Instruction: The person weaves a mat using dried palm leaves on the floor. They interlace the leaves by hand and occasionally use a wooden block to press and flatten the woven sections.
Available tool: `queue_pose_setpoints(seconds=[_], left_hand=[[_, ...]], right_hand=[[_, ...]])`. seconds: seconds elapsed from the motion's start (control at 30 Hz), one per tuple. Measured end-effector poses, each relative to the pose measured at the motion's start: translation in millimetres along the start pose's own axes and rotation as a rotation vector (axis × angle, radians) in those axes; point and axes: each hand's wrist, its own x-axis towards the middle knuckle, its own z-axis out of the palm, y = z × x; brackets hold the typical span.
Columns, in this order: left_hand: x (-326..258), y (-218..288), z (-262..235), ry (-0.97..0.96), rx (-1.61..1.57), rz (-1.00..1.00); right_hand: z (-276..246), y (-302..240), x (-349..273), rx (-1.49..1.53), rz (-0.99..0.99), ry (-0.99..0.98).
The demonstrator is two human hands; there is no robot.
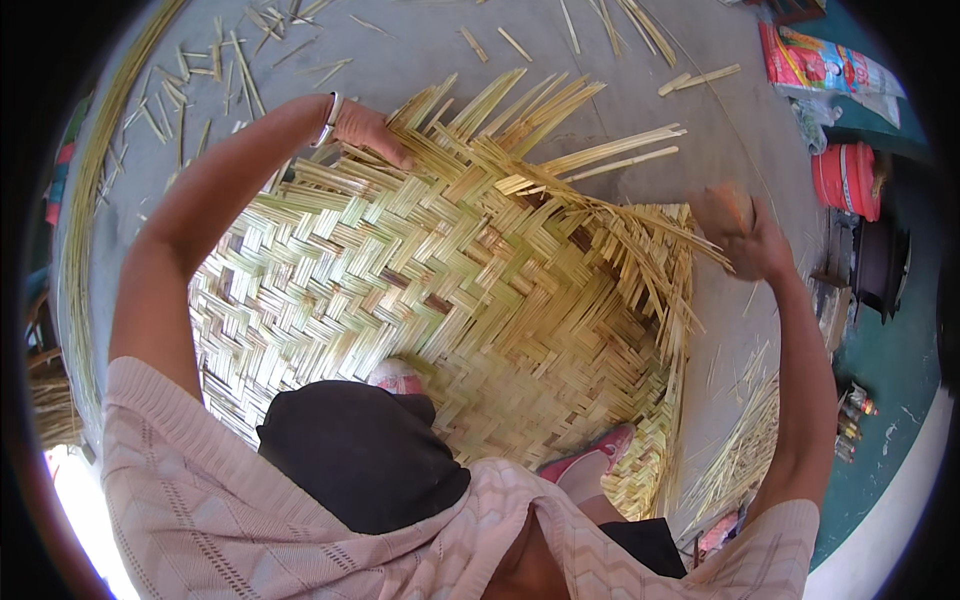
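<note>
A large woven mat (420, 290) of pale green and straw-coloured split strips spreads over the floor in front of me and under my feet. At its far edge my left hand (375, 135) grips the weave, beside loose strip ends that fan outward. Along the right edge, strips (640, 240) are folded over in a ragged bundle. My right hand (758, 245) is raised just past that bundle's tip, its fingers closed around a brownish, block-like piece (728, 208). Motion blur hides what that piece is exactly, and whether it touches the strips.
Cut strip scraps litter the grey floor (400, 50). Long thin strips (85, 200) curve along the left side. A heap of fine strips (745, 440) lies at the right. Beyond it are a red round container (845, 182), a colourful plastic packet (830, 65) and a green wall (885, 370).
</note>
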Motion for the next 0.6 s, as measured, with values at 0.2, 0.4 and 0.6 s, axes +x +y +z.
queue_pose_setpoints(seconds=[0.2, 0.4, 0.6], left_hand=[[-22, 17, 54, 0.158, -0.027, 0.304], [-51, 48, 109, 0.076, -0.169, 0.309], [-58, 61, 165, 0.474, 0.258, 0.701]], right_hand=[[5, -30, 56, 0.185, -0.218, -0.092], [2, -76, 89, 0.247, -0.301, -0.311], [3, -133, 103, 0.313, -0.371, -0.477]])
